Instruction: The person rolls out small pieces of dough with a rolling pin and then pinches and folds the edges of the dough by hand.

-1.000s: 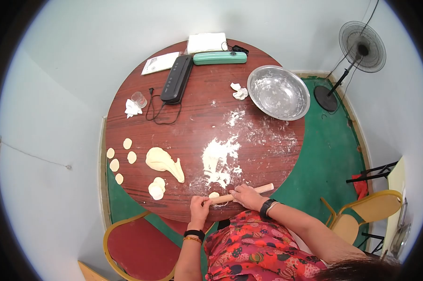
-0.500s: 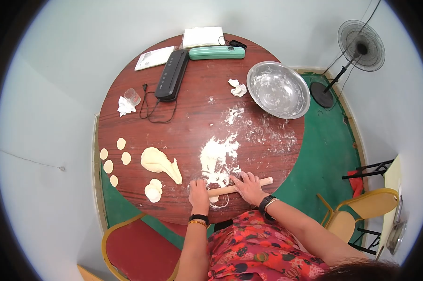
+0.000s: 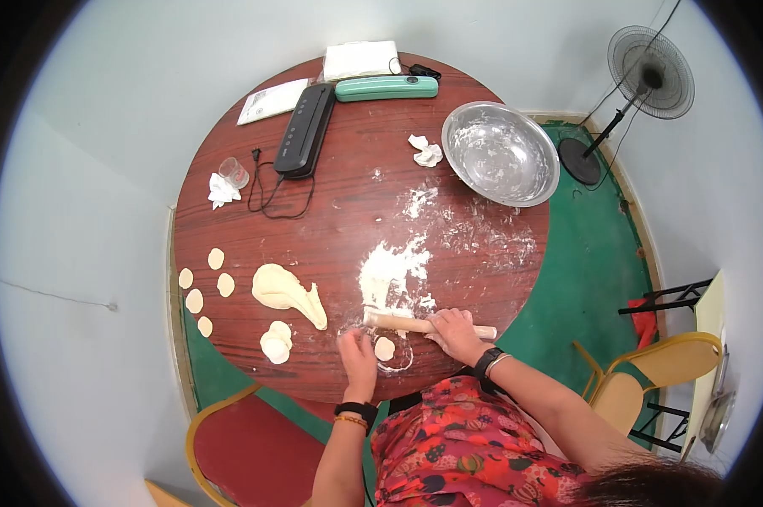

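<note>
A wooden rolling pin (image 3: 403, 324) lies at the near side of the flour patch (image 3: 392, 272), and my right hand (image 3: 456, 335) is closed on its right part. Just below the pin's left part, a small round of dough (image 3: 384, 348) rests on the table. My left hand (image 3: 358, 353) is off the pin, left of that round; its fingers are blurred. A large dough piece (image 3: 282, 290) with a long tail lies farther left. Nearer the edge sit overlapping dough rounds (image 3: 277, 342), and several flat rounds (image 3: 195, 301) are spread at the far left.
On the round table (image 3: 348, 228) stand a metal bowl (image 3: 500, 155), a black appliance (image 3: 305, 131) with a cord, a green appliance (image 3: 386, 88), a clear cup (image 3: 234, 172) and crumpled tissues (image 3: 426, 152). Chairs (image 3: 250, 452) and a standing fan (image 3: 649, 74) surround it.
My left hand has let go of the rolling pin and moved slightly left. The pin's left end has swung away from me, uncovering the small round. My right hand stays on the pin.
</note>
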`<action>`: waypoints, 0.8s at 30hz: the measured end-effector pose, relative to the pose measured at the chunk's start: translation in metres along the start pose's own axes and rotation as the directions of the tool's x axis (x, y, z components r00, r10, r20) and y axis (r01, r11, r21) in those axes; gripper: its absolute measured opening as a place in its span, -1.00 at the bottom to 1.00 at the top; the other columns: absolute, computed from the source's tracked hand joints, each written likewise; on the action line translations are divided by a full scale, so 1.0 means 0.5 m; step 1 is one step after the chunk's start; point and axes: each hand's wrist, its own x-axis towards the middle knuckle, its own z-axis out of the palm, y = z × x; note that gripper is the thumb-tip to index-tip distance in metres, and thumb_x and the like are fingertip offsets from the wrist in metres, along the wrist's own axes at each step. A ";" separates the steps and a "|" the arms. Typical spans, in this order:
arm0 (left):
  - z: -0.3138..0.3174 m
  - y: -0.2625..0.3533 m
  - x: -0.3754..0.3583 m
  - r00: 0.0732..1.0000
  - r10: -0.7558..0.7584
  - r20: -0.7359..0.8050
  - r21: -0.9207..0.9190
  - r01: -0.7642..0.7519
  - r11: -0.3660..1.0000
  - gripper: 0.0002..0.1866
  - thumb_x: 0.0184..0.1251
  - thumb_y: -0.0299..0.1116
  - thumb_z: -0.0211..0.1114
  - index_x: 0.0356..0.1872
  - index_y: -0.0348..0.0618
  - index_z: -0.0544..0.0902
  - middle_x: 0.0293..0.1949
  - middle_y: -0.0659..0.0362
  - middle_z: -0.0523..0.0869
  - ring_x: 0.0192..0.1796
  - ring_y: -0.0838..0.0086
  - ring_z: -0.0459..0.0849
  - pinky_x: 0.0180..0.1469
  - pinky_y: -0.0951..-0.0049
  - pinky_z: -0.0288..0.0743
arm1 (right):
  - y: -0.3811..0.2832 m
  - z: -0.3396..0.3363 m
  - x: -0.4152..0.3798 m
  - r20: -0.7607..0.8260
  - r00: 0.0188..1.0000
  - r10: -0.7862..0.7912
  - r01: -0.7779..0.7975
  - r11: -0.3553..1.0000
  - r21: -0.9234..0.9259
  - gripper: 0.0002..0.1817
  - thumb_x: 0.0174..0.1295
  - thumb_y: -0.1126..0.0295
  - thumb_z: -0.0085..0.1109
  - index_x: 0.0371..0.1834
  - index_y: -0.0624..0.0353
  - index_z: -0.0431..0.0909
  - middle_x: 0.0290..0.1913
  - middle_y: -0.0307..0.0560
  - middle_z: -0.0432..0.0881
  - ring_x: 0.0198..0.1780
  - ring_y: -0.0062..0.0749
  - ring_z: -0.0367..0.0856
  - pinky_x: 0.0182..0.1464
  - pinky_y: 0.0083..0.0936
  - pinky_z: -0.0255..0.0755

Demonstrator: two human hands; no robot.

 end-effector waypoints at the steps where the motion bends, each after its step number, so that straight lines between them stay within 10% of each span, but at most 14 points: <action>1: 0.005 -0.006 -0.014 0.999 0.038 0.026 0.030 -0.039 0.999 -0.68 0.23 -0.46 0.31 0.00 -0.30 0.52 -0.17 -0.10 0.52 -0.07 0.04 0.51 -0.01 0.14 0.43 | -0.001 -0.002 0.001 -0.006 1.000 0.017 -0.017 1.000 0.009 -0.56 0.20 0.21 0.30 0.15 0.00 0.51 -0.05 -0.12 0.51 0.02 -0.16 0.47 -0.01 -0.14 0.25; 4: 0.027 -0.008 -0.042 0.995 0.034 0.094 0.095 -0.043 0.995 -0.49 0.04 -0.45 0.47 0.05 -0.30 0.52 -0.29 0.01 0.54 -0.22 0.17 0.54 -0.18 0.24 0.49 | -0.001 -0.011 0.003 -0.013 0.998 0.066 -0.066 0.997 0.031 -0.55 0.20 0.22 0.30 0.16 0.01 0.50 -0.05 -0.11 0.51 0.02 -0.15 0.47 0.00 -0.13 0.24; 16: 0.055 -0.045 -0.024 0.861 -0.461 0.214 0.018 0.468 0.883 -0.79 0.11 -0.34 0.49 -0.34 -0.24 0.68 -0.48 0.07 0.73 -0.43 0.31 0.73 -0.36 0.28 0.57 | 0.010 -0.025 -0.004 -0.010 0.993 0.122 -0.119 0.983 0.137 -0.58 0.20 0.23 0.30 0.12 -0.02 0.50 -0.06 -0.08 0.53 0.03 -0.09 0.48 0.00 -0.10 0.24; 20: 0.024 0.035 0.016 0.560 -0.660 0.501 -0.475 0.815 0.331 -0.83 0.29 -0.46 0.39 -0.18 -0.17 0.57 -0.40 0.24 0.70 -0.42 0.54 0.70 -0.51 0.59 0.48 | 0.014 -0.028 -0.010 -0.015 0.991 0.133 -0.128 0.978 0.163 -0.60 0.20 0.23 0.29 0.10 -0.01 0.51 -0.07 -0.08 0.53 0.02 -0.08 0.49 0.00 -0.10 0.24; 24: 0.064 0.071 0.023 0.592 -0.657 0.466 -0.546 0.777 0.312 -0.84 0.27 -0.49 0.36 -0.20 -0.21 0.56 -0.41 0.21 0.69 -0.43 0.53 0.68 -0.47 0.54 0.51 | 0.017 -0.036 -0.016 -0.012 0.988 0.155 -0.151 0.975 0.165 -0.62 0.20 0.24 0.29 0.08 -0.01 0.51 -0.07 -0.09 0.54 0.02 -0.07 0.49 0.00 -0.09 0.24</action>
